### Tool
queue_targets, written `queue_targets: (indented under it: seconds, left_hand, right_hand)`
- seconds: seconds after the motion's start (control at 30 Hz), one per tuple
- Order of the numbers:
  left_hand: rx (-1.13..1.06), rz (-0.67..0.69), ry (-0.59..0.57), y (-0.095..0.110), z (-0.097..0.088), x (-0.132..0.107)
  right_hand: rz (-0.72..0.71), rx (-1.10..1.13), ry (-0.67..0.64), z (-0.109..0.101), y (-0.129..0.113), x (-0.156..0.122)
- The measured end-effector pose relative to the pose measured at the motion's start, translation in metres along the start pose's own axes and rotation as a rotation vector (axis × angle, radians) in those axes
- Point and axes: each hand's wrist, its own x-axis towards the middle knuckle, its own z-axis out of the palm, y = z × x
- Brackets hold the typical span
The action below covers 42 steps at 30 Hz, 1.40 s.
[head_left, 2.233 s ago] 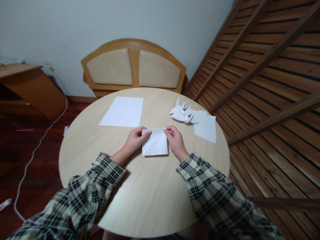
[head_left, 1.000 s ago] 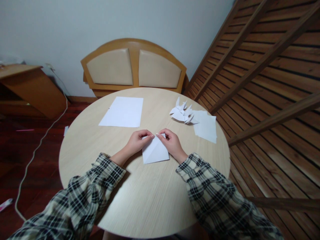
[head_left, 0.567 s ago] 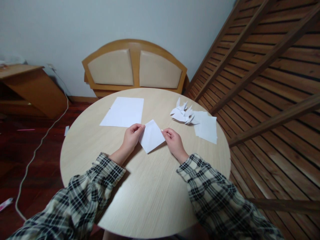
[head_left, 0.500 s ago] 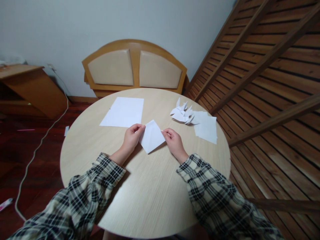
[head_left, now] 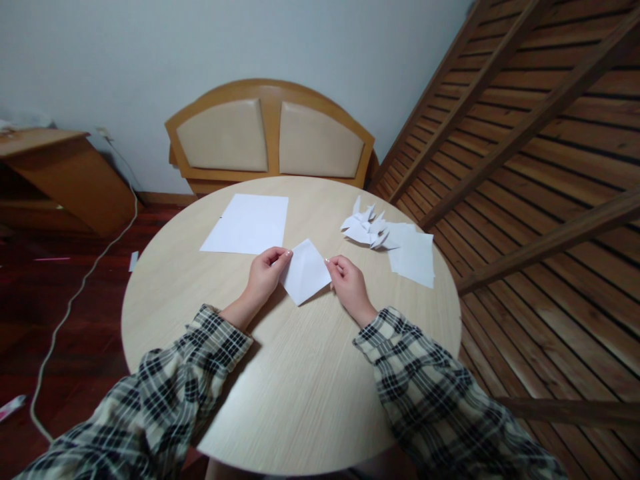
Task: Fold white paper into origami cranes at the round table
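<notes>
Between my hands is a small white square of folded paper (head_left: 305, 272), turned so that one corner points toward me. A faint crease runs down its face. My left hand (head_left: 265, 272) pinches its left corner between thumb and fingers. At the right corner, my right hand (head_left: 347, 283) grips the paper with thumb and forefinger. The fingers under the paper are partly hidden. Just beyond my left hand lies a larger stack or sheet of white paper (head_left: 250, 223), flat on the round table (head_left: 300, 387).
Several folded white paper shapes (head_left: 365, 227) with pointed tips sit in a cluster at the back right. Beside them lie overlapping small paper sheets (head_left: 414, 257). A wooden headboard (head_left: 273, 133) stands behind the table, and a slatted wooden panel (head_left: 540, 167) slants along the right.
The folded paper has shifted very slightly to the right in view, with both hands still pinching its side corners. Everything else looks the same.
</notes>
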Motion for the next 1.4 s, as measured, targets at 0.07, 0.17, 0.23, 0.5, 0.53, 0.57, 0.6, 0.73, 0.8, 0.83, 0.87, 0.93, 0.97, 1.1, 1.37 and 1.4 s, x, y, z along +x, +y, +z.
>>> queue_targets:
  seconds: [0.07,0.17,0.23,0.5,0.53,0.57,0.6,0.73,0.8,0.83,0.87,0.93,0.97,1.1,1.37,1.4]
  left_hand:
    - [-0.021,-0.010,0.016,-0.002,0.000,0.001]
    - [-0.068,-0.030,0.049,-0.006,-0.001,0.003]
    - [-0.085,-0.030,0.061,-0.007,-0.001,0.004]
    - [-0.096,-0.025,0.013,-0.003,0.000,0.002]
    - [-0.114,-0.032,0.012,-0.004,0.000,0.002]
    - [-0.122,-0.034,0.015,-0.004,-0.001,0.002]
    - [-0.118,-0.031,0.019,-0.006,-0.001,0.002]
    - [-0.071,0.006,0.032,-0.008,-0.003,0.003]
    - [-0.076,0.005,0.030,-0.007,-0.003,0.003]
    - [-0.089,-0.006,0.027,-0.006,-0.002,0.002]
    - [-0.109,-0.022,0.021,-0.005,-0.002,0.002]
    - [-0.182,-0.069,0.005,-0.004,-0.001,0.003]
    - [-0.228,-0.098,-0.013,-0.004,0.000,0.003]
    - [-0.367,-0.223,-0.125,-0.006,0.005,0.002]
    - [-0.457,-0.323,-0.237,-0.005,0.011,-0.007]
    - [-0.472,-0.333,-0.213,-0.003,0.011,-0.006]
  right_hand:
    - [0.041,0.090,-0.033,0.000,0.000,0.000]
    - [0.043,0.118,-0.060,0.000,-0.001,0.000]
    - [0.039,0.118,-0.075,0.000,-0.002,0.000]
    - [0.084,0.158,0.042,-0.003,0.004,0.006]
    - [0.086,0.165,0.057,-0.004,0.005,0.007]
    - [0.089,0.170,0.065,-0.004,0.007,0.007]
    - [0.091,0.172,0.069,-0.005,0.008,0.008]
    - [0.094,0.171,0.068,-0.004,0.011,0.007]
    - [0.102,0.175,0.070,-0.004,0.012,0.007]
    - [0.109,0.179,0.072,-0.004,0.013,0.008]
    - [0.115,0.184,0.074,-0.004,0.014,0.008]
    - [0.122,0.198,0.079,-0.003,0.014,0.008]
    - [0.123,0.206,0.082,-0.003,0.014,0.008]
    - [0.134,0.242,0.065,-0.003,0.009,0.007]
    - [0.151,0.246,-0.091,0.000,0.002,0.004]
    - [0.140,0.257,-0.095,0.000,0.002,0.004]
